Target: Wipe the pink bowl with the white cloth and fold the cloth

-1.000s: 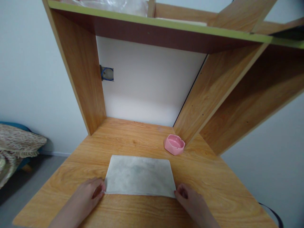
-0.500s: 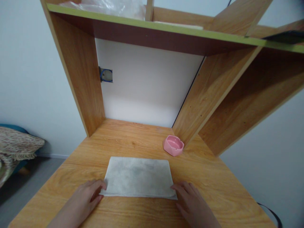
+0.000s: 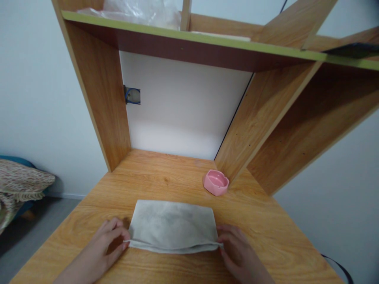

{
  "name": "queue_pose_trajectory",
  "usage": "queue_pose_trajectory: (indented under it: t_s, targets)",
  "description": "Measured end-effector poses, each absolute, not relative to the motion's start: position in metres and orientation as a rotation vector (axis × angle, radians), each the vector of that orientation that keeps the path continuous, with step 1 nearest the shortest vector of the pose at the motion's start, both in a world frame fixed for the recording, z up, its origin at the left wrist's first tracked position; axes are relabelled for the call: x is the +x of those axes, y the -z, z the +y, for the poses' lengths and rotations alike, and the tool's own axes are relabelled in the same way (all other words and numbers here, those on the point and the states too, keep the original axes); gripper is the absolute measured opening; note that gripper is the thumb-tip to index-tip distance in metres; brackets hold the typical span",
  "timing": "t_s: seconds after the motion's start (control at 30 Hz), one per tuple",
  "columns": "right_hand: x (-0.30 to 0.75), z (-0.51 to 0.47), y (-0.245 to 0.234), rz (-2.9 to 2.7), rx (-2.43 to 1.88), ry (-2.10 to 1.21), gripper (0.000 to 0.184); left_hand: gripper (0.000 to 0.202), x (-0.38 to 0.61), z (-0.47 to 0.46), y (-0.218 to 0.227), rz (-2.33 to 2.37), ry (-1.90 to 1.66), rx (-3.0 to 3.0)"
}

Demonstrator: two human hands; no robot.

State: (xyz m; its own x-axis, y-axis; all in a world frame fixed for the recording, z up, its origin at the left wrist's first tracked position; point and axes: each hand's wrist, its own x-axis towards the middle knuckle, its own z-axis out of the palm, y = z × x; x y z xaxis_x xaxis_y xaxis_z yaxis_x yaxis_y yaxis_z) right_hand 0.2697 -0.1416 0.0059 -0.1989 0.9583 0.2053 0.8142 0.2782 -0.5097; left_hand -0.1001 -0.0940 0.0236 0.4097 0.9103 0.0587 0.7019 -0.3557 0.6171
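A grey-white folded cloth (image 3: 173, 223) lies on the wooden desk in front of me, its near edge slightly raised in a loose fold. My left hand (image 3: 108, 240) pinches the near left corner between thumb and index finger. At the near right corner, my right hand (image 3: 237, 248) grips the cloth the same way, thumb below and fingers above. Between the two hands the front edge sags a little and its layers show a gap.
A pink ashtray (image 3: 216, 182) sits on the desk (image 3: 160, 173) behind the cloth, by a wooden upright panel (image 3: 260, 114). Overhead runs a shelf (image 3: 183, 47) bearing a plastic bag (image 3: 142, 14). An open socket box (image 3: 132, 96) is in the back wall. A patterned blanket (image 3: 23, 179) lies at left.
Both hands have closed on the cloth's near corners and lifted that edge slightly. The front edge, flat before, now curves and parts into layers.
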Motion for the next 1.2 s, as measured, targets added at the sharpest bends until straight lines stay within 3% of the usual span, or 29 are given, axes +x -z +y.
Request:
queue_pose_trajectory:
  t_s: [0.2, 0.5, 1.2]
  targets:
    - [0.276, -0.138, -0.005, -1.837, -1.519, -0.711, 0.014, 0.019, -0.101, -0.093, -0.030, 1.133, -0.634, 1.957]
    - [0.272, -0.127, -0.009, -1.699, -1.522, -0.920, 0.019, 0.021, -0.096, -0.085, -0.013, 1.239, -0.717, 1.860]
    - [0.253, -0.093, 0.006, -1.535, -1.918, -0.470, 0.019, 0.019, -0.054, -0.050, -0.007, 1.779, -0.800, 2.060]
